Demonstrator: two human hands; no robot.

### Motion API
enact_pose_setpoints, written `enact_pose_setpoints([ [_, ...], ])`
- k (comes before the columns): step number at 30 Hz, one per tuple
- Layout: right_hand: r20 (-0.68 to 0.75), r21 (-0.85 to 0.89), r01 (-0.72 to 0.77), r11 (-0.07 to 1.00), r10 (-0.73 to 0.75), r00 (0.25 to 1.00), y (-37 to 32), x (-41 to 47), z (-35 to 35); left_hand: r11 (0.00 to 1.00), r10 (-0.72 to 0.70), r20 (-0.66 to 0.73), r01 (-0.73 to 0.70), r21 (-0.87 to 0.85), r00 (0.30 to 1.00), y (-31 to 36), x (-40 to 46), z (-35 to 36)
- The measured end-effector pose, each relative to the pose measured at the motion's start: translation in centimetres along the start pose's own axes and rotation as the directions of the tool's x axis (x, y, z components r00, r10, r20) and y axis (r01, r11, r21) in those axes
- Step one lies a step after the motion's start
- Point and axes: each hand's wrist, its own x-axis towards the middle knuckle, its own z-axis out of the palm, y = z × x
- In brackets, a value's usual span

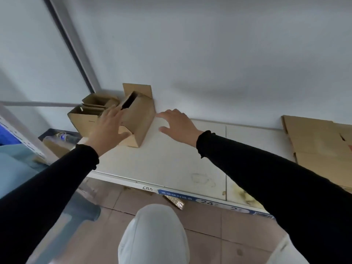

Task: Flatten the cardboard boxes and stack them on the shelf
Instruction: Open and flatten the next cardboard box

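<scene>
At the far left of the white shelf an open cardboard box stood against the wall with smaller boxes inside it. Just beside it a tilted box leaned with its flap up. The left hand lay against that tilted box, fingers spread, grip released. The right hand hovered just right of it, fingers loosely bent, grasping nothing. Well apart at the right end lay flattened cardboard.
</scene>
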Motion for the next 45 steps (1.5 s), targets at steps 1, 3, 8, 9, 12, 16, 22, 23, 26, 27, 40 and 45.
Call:
enact_pose_setpoints([
  [1,0.027,0.031,0.005,1.000,-0.006,1.000,-1.7,1.3,1.1,0.999,-0.042,0.023,0.041,0.024,0.999,-2.2,0.0,-0.1],
  [3,0.095,0.120,-0.019,0.993,0.008,0.995,-4.7,3.6,3.5,0.989,-0.138,0.077,0.133,0.066,0.987,-6.1,0.0,0.1],
  [8,0.151,0.213,-0.090,0.973,0.059,0.987,-7.9,8.1,9.2,0.973,-0.231,0.151,0.227,0.045,0.961,-10.8,0.7,2.0],
  [9,0.127,0.235,-0.117,0.965,0.089,0.988,-7.9,8.5,9.6,0.975,-0.220,0.122,0.216,0.042,0.968,-10.9,0.9,2.3],
  [12,0.015,0.289,-0.171,0.942,0.174,0.985,-6.8,8.1,9.3,0.986,-0.163,0.006,0.163,-0.033,0.987,-10.5,1.3,2.4],
  [16,-0.188,0.340,-0.125,0.932,0.198,0.962,-3.4,5.6,5.6,0.744,-0.217,0.091,0.225,-0.630,0.972,-6.6,1.5,-0.1],
  [22,-0.366,0.427,-0.098,0.899,0.270,0.891,3.3,2.6,-3.8,0.551,0.003,0.183,0.151,-0.820,0.983,3.1,1.8,-1.6],
  [23,-0.380,0.413,-0.115,0.903,0.286,0.880,4.1,2.2,-5.5,0.503,0.023,0.154,0.122,-0.855,0.988,5.0,2.0,-1.7],
  [26,-0.378,0.377,-0.207,0.903,0.353,0.856,6.2,0.9,-10.5,0.429,-0.037,0.075,0.083,-0.900,0.997,10.2,3.1,-1.6],
  [27,-0.348,0.420,-0.222,0.880,0.383,0.856,6.9,0.2,-11.9,0.405,-0.081,0.060,0.088,-0.910,0.995,11.9,3.3,-1.2],
  [40,-0.064,0.396,-0.268,0.878,0.318,0.946,11.3,-13.6,-9.6,0.400,-0.411,-0.090,0.090,-0.912,0.907,24.9,-1.0,0.9],
  [45,0.050,0.566,-0.197,0.800,0.205,0.977,11.1,-13.5,-10.4,0.972,0.167,-0.359,-0.214,-0.098,0.919,24.3,0.5,-1.5],
])
